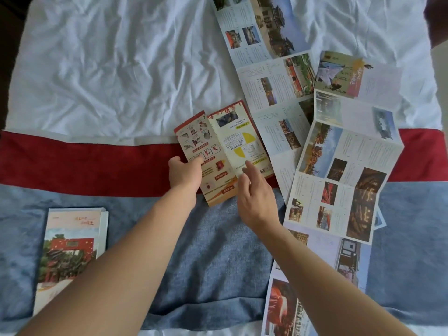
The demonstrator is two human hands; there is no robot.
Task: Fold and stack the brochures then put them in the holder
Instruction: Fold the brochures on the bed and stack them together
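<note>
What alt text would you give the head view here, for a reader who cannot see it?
A person's left hand pinches the left panel of a red-and-cream brochure while the right hand presses straight fingers on its middle. Unfolded brochures overlap to the right, and a folded stack lies at lower left, all on a white, red and blue cloth.

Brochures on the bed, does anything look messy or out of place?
Yes. Several unfolded brochures sprawl overlapping and askew on the right, unlike the neat folded stack at lower left. The left hand grips the red brochure; the right hand touches it.
</note>
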